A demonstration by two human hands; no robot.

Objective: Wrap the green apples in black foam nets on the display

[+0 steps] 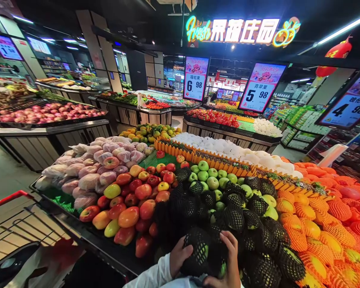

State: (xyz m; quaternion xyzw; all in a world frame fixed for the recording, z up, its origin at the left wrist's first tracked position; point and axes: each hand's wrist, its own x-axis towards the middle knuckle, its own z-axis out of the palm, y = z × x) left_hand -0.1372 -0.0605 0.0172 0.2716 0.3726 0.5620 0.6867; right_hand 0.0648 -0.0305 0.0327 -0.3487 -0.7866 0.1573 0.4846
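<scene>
At the bottom centre my left hand (pixel 179 257) is closed on a green apple in a black foam net (pixel 199 249), its thumb pressed against the net. Just to the right, my right hand (pixel 229 262) curls its fingers and thumb around dark netting that appears to be a second netted apple (pixel 214 256); the two touch, and the border between them is hard to make out. Beyond both hands lies a heap of green apples (pixel 212 183), some bare and some in black nets (pixel 234 218). Red apples (pixel 129 217) are piled to the left.
Bagged fruit (pixel 88 181) fills the stand's left end. Oranges in orange nets (pixel 315 240) lie on the right. An orange picket divider (pixel 204 157) runs behind the apples, with white-wrapped fruit (pixel 225 148) beyond. A shopping cart (pixel 18 230) stands at the left.
</scene>
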